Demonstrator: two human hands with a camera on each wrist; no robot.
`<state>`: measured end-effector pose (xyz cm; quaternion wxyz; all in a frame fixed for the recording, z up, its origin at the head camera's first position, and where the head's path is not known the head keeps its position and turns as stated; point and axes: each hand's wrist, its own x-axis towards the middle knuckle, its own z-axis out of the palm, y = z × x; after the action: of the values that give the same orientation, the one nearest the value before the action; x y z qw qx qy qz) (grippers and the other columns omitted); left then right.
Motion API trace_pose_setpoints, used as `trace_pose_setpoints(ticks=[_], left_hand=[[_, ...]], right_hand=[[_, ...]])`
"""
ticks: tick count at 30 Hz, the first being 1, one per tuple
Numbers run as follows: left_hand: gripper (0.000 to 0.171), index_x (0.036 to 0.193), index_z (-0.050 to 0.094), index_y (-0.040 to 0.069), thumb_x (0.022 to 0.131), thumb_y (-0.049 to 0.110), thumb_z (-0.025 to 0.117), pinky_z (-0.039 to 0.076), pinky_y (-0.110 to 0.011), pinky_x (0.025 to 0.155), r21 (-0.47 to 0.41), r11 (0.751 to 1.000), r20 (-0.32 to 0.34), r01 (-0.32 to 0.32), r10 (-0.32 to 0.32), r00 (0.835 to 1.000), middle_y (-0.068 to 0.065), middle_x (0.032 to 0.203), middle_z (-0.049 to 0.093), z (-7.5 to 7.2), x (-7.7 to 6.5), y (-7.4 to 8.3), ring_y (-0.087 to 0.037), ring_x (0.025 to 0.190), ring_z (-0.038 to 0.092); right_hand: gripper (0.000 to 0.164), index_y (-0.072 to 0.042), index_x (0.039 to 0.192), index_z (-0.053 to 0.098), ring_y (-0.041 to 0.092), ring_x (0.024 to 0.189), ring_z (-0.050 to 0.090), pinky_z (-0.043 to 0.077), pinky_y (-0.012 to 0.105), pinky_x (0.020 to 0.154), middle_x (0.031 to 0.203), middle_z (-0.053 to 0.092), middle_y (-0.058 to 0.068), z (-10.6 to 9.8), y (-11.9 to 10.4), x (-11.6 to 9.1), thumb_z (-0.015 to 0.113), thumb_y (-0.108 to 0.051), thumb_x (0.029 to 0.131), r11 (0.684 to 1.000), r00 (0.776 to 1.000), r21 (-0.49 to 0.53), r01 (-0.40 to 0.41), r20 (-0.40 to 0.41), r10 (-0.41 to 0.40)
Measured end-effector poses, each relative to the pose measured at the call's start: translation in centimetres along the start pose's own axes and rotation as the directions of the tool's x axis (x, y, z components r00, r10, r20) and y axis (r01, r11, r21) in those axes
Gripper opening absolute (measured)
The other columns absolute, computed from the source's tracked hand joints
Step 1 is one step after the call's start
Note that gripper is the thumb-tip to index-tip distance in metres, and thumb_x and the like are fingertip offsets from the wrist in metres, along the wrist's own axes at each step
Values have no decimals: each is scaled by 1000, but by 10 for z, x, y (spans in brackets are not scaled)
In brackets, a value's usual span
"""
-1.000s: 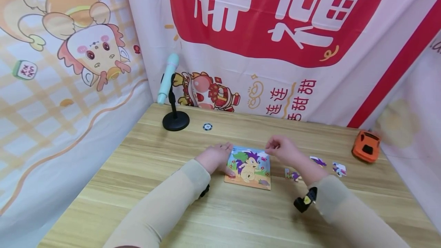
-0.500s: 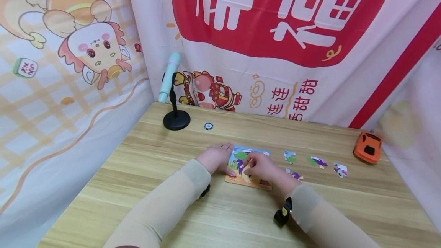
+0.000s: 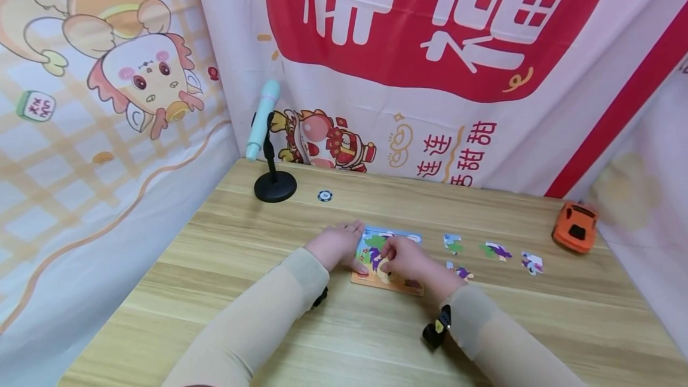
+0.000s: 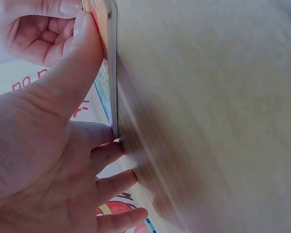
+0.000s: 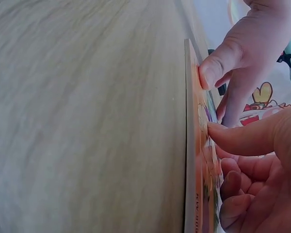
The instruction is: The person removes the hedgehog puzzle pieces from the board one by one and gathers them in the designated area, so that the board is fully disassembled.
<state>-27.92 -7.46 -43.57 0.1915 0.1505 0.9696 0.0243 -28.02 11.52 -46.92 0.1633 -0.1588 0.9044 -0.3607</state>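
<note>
A jigsaw puzzle board (image 3: 398, 286) with a hedgehog picture lies flat on the table. My left hand (image 3: 340, 248) rests at its left side, the thumb pressing on the face and the other fingers spread straight, as the left wrist view shows. Over the middle of the picture, my right hand (image 3: 407, 260) pinches a puzzle piece (image 5: 202, 116) with thumb and index finger; most of that piece is hidden by the fingers. Right of the board lie several loose puzzle pieces (image 3: 452, 243), showing purple, green and blue.
A black stand (image 3: 275, 186) with a mint-green microphone (image 3: 263, 119) is at the back left. Beside it lies a round poker chip (image 3: 325, 196). An orange toy car (image 3: 575, 227) sits at the right edge of the wooden table (image 3: 344, 339). Printed cloth hangs behind and to the left.
My right hand has moved left and down from the board's top right corner to its middle. A loose piece formerly hidden by it now shows. The left hand stays in place.
</note>
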Motion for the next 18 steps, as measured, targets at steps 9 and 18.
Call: trace_pose_setpoints(ticks=[9, 18], left_hand=[[113, 158, 19, 9, 76, 67, 70, 22, -48, 117, 13, 1000, -4, 1, 0, 1000, -4, 164, 16, 1, 1, 0, -29, 147, 20], [114, 158, 19, 10, 75, 69, 69, 23, -48, 117, 21, 1000, -5, 1, 0, 1000, -4, 164, 16, 3, 4, -2, -28, 147, 20]], right_hand=[[19, -8, 93, 64, 20, 72, 52, 45, 29, 60, 80, 56, 6, 2, -2, 0, 80, -5, 82, 999, 1000, 24, -27, 0, 27], [18, -8, 93, 66, 20, 71, 51, 44, 29, 58, 79, 56, 6, 4, 0, 1, 80, -6, 82, 999, 999, 26, -28, -23, 28]])
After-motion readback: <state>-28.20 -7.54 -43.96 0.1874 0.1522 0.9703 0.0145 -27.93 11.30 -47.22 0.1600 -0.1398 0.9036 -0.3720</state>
